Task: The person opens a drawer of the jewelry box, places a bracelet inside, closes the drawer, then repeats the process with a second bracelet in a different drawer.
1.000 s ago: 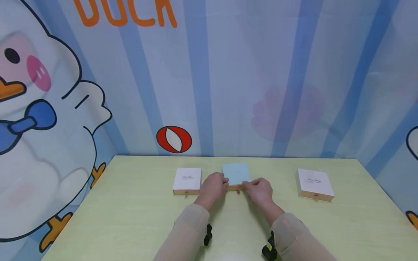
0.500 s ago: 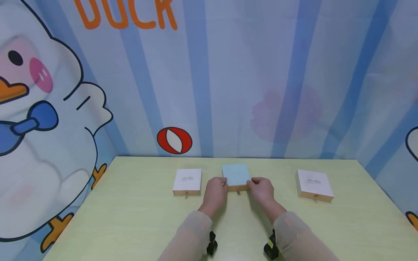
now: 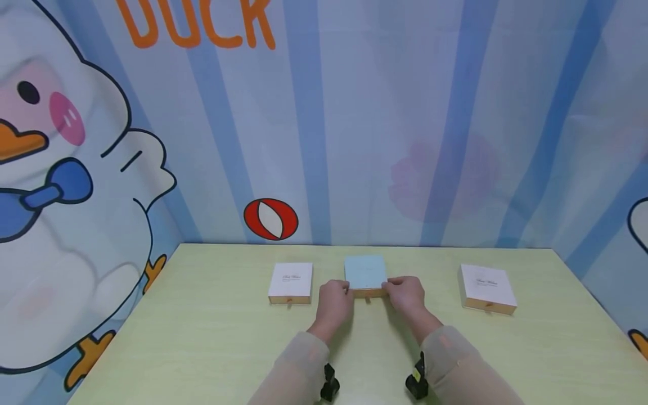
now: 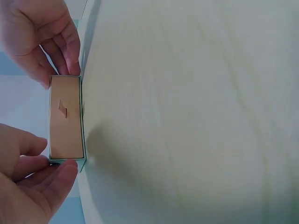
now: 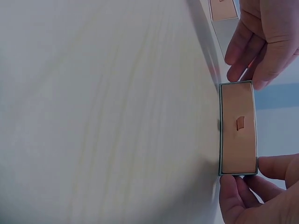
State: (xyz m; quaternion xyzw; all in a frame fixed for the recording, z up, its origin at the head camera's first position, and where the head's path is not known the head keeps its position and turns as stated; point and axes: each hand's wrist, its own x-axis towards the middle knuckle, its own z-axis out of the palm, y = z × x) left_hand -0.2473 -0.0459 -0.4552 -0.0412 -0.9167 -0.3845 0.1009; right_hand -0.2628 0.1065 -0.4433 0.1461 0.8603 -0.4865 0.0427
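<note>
A small square drawer box with a light blue top stands toward the back of the table. Its tan drawer front with a short pull tab faces me, flush within the sleeve's edge. At the box's left side my left hand holds it, thumb near the top edge and fingers along the side wall. My right hand holds the right side likewise; in the right wrist view its thumb touches the top edge, with curled fingertips at the side.
A white drawer box with dark lettering sits to the left. Another white box, slightly turned, stands at the right. Behind the pale wooden table hangs a blue striped duck backdrop.
My left hand has drawn back a little along its side of the blue box. The right hand has shifted from the front corner to the side, and the box sits a little straighter.
</note>
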